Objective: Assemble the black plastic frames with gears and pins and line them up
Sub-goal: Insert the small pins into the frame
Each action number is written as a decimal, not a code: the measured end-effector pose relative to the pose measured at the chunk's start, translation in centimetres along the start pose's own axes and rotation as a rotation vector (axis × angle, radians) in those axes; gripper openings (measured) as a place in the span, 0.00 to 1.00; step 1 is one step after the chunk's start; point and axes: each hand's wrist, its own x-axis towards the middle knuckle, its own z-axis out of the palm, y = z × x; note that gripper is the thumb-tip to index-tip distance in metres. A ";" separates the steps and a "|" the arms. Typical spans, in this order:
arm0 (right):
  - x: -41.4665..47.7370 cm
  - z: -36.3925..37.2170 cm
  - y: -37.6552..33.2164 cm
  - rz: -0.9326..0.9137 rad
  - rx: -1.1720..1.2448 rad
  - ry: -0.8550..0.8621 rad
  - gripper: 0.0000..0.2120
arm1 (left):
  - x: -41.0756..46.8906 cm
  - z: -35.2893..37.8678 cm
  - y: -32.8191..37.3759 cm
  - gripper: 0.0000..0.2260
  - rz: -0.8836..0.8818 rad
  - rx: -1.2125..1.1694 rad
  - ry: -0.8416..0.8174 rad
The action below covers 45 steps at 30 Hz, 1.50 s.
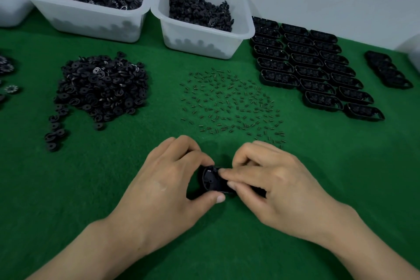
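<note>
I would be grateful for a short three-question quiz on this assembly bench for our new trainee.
1. True or false: the left hand and the right hand both hold one frame.
2. Fill in: the gear pile lies to the ___ of the pins.
3. The frame rows lie: A) left of the gear pile; B) right of the pins; C) between the hands.

Key: 1 true; 2 left; 3 B.
</note>
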 end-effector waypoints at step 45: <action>-0.9 1.3 0.7 0.151 0.227 0.231 0.01 | 0.0 -0.1 0.2 0.20 -0.033 -0.006 -0.006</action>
